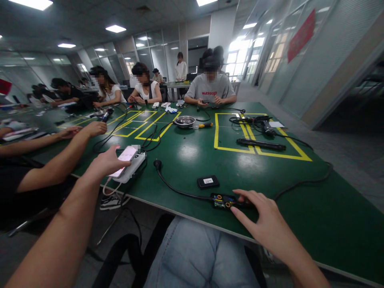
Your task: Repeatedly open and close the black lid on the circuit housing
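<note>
On the left, my left hand [105,162] grips a pink-screened phone [127,155], thumb and fingers at its edges. Under the phone lies a white device [132,170] with a pale cable, near the table's front edge. My right hand [264,212] has its thumb and fingertips at opposite edges of a small opened black housing [217,201] on a power cord. Inside the housing show a circuit board and two copper-coloured rings. Its black cover [208,181], bearing a white label, lies just behind. The cord [171,187] runs left to a plug [157,163].
A metal bowl [184,121] and a yellow-black screwdriver [205,125] lie further back. Yellow tape [234,149] marks the green table [180,172]. A black bar [261,144] and cabled parts [267,125] lie right. A co-worker's hand [97,129] holds a tool at left; others sit opposite.
</note>
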{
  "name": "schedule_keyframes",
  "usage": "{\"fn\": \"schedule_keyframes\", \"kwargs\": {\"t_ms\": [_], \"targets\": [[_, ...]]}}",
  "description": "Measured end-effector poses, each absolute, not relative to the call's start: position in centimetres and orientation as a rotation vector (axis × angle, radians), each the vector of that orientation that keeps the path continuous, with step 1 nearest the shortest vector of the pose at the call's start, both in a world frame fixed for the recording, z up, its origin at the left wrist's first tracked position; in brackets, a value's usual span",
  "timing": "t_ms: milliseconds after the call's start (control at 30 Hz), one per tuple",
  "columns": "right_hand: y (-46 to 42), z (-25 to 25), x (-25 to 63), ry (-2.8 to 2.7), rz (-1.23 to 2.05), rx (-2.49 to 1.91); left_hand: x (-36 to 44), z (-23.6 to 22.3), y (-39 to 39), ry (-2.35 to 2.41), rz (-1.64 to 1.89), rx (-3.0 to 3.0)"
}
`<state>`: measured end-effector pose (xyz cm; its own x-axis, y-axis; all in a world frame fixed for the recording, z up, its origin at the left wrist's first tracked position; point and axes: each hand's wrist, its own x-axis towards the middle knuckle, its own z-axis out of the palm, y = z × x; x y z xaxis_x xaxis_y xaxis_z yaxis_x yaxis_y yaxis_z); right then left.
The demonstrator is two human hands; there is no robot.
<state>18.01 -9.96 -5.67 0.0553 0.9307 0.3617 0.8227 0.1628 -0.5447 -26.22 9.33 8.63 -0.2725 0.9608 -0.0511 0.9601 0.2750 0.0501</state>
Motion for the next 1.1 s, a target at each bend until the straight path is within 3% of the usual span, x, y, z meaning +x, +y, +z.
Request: {"fn": "schedule_keyframes", "kwargs": {"t_ms": [400,500,600,733,1100], "targets": [[-9.8,-5.8,18.0,-1.747,0.228,-1.651,-25.6,6.5,9.6,2.363,-0.11,2.006],[-9.8,-5.9,18.1,-1.749,0.223,-1.647,-22.6,6.5,7.5,2.342,0.008,2.168],[-10.0,-6.0,18.4,-1.772,0.153,-1.646,-17.1,5.2,3.8,1.859,0.509,2.568],[-10.2,-5.4,18.4,-1.839,0.129,-1.633,-9.8,2.0,-0.7,1.021,0.564,2.715],[-8.6,-4.5,19.8,-1.969,0.321,-1.602,-6.2,-2.0,-1.7,1.039,0.477,2.728]]}}
